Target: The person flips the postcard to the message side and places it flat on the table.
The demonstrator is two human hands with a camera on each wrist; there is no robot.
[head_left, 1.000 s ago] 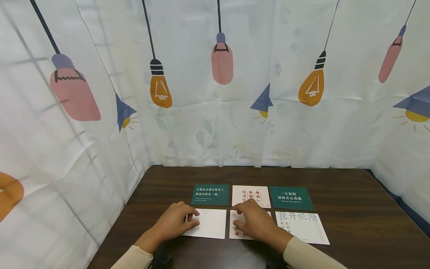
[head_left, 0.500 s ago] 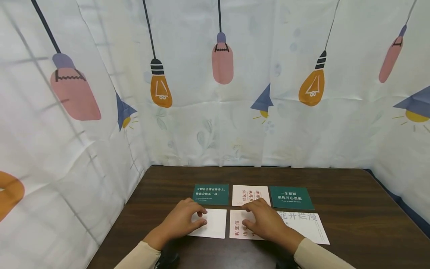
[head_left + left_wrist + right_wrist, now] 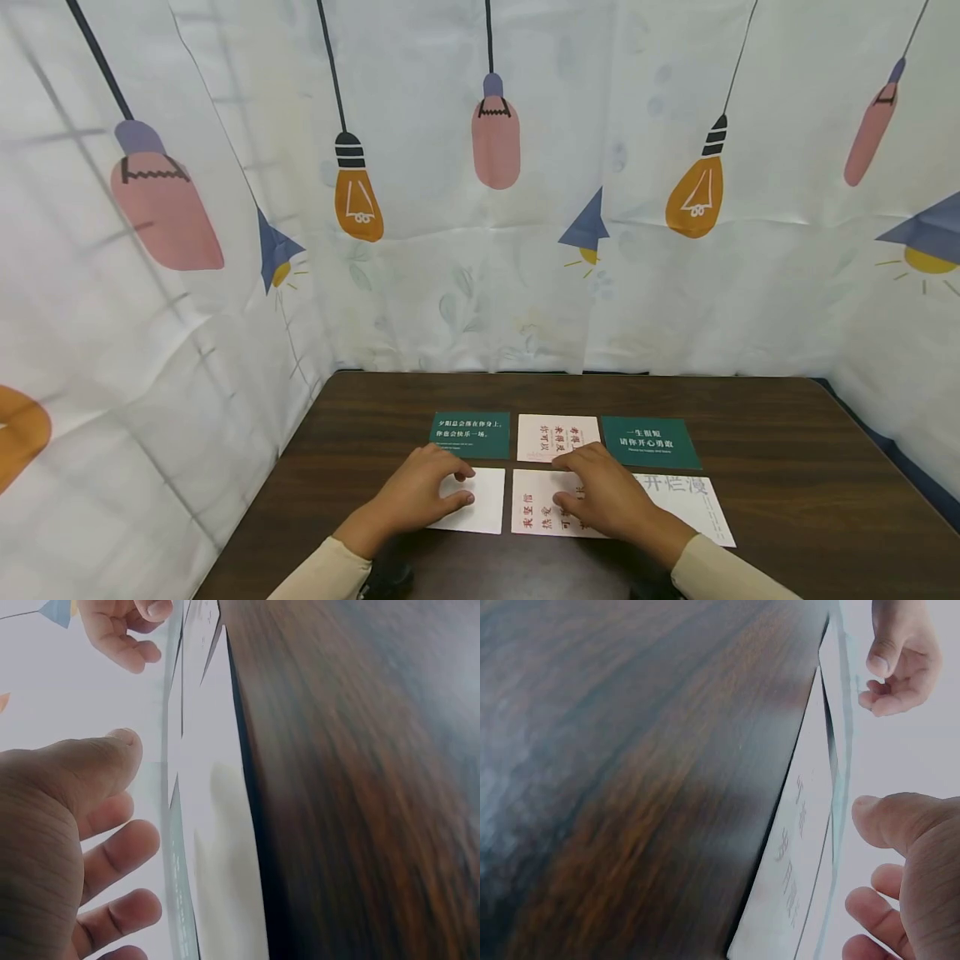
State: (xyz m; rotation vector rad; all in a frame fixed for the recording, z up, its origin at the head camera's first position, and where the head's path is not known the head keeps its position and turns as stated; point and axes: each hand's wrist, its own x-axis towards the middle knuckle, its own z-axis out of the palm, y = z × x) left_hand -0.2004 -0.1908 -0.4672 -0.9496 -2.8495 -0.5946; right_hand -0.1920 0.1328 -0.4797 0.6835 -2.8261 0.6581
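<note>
My left hand (image 3: 422, 493) hovers over the white card (image 3: 483, 507) at the front left, thumb and fingers spread and loosely bent. In the left wrist view a gap separates the fingers from that card (image 3: 221, 825). Over the front middle card (image 3: 534, 504), which bears red writing, and the near part of the white card with grey writing (image 3: 693, 502), hangs my right hand (image 3: 618, 496). It holds nothing either; the right wrist view shows its thumb (image 3: 885, 817) apart from the cards. Both hands partly hide the front row.
Behind lies a second row: a green card (image 3: 471, 435), a pale card with red writing (image 3: 555, 437) and another green card (image 3: 651, 442). All lie flat on the dark wooden table (image 3: 787, 467). A white curtain (image 3: 450, 292) printed with lamps stands behind it.
Both hands have drifted to the right above the cards, uncovering more of the front middle card's red writing. The cards have stayed in place.
</note>
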